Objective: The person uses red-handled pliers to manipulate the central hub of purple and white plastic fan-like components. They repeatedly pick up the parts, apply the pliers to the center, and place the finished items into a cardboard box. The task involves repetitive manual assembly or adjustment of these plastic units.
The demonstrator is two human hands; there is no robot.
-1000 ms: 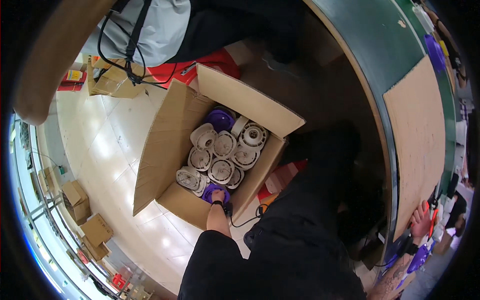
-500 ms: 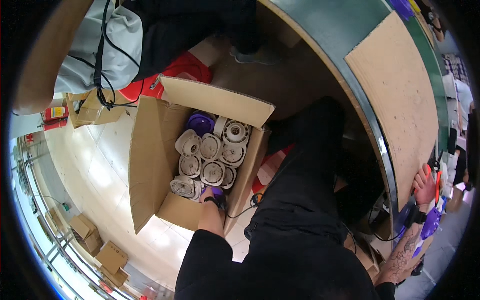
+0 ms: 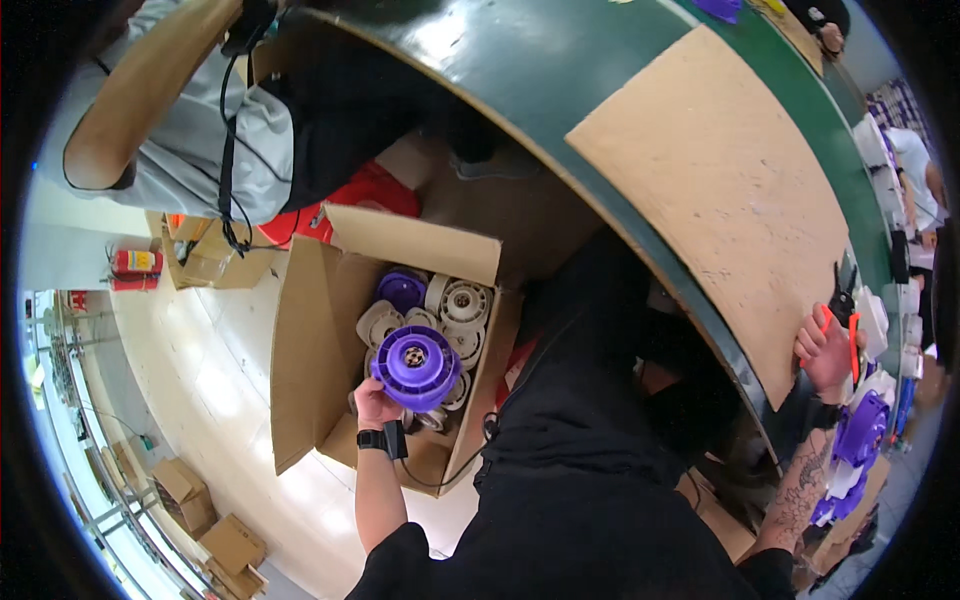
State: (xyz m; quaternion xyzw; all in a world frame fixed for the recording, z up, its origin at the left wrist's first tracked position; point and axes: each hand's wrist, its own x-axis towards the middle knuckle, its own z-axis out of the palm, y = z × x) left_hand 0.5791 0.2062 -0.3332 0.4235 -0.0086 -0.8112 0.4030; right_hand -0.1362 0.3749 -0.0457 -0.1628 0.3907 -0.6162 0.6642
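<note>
My left hand (image 3: 376,404) grips the edge of a round purple plastic housing (image 3: 415,366), with a ringed face and a hole in its middle. It is held above an open cardboard box (image 3: 305,350). Inside the box lie several white round plastic housings (image 3: 466,303) and another purple housing (image 3: 402,290); the held one hides part of them. On the right, my right hand (image 3: 826,352) rests at the edge of a cardboard sheet (image 3: 720,190), closed around orange-handled pliers (image 3: 856,345) with dark jaws.
The cardboard sheet lies on a green-topped table (image 3: 520,70). Purple and white parts (image 3: 862,430) stand beside my right forearm. A co-worker's arm (image 3: 150,100) is at the upper left, near a red stool (image 3: 375,195). More cartons (image 3: 232,542) sit on the floor at left.
My left hand has come up out of the box with the purple housing, which now shows face up. My view has shifted, bringing more of the table in. The right hand still holds the pliers.
</note>
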